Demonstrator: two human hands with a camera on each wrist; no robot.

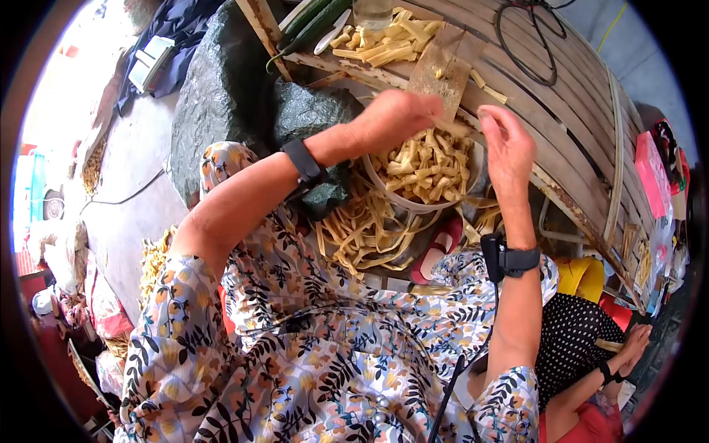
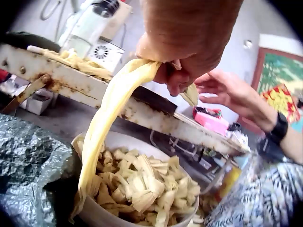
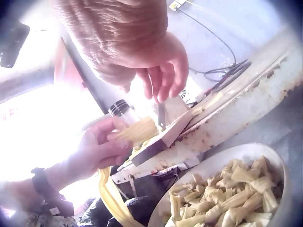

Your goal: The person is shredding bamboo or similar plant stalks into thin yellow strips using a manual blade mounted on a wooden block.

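Observation:
My left hand (image 1: 399,117) grips a long pale yellow strip (image 2: 102,116), fingers curled around it above a white bowl (image 1: 391,201). One short end of the strip sticks out toward my right hand, and the long part hangs over the bowl's rim in the left wrist view. My right hand (image 1: 509,148) is raised beside the bowl, its fingers loosely bent and apart from the strip, with nothing seen in them. Knotted yellow pieces (image 1: 428,166) fill the bowl. Behind it, a wooden board (image 1: 450,55) lies on the slatted table's edge.
More loose strips (image 1: 362,229) lie below the bowl. Dark green plastic (image 1: 314,111) stands at its left. On the slatted table (image 1: 554,111) are cut yellow pieces (image 1: 391,44), cucumbers (image 1: 314,22), a glass jar (image 1: 373,11) and a black cable (image 1: 550,59). Another person's hands (image 1: 631,347) show at right.

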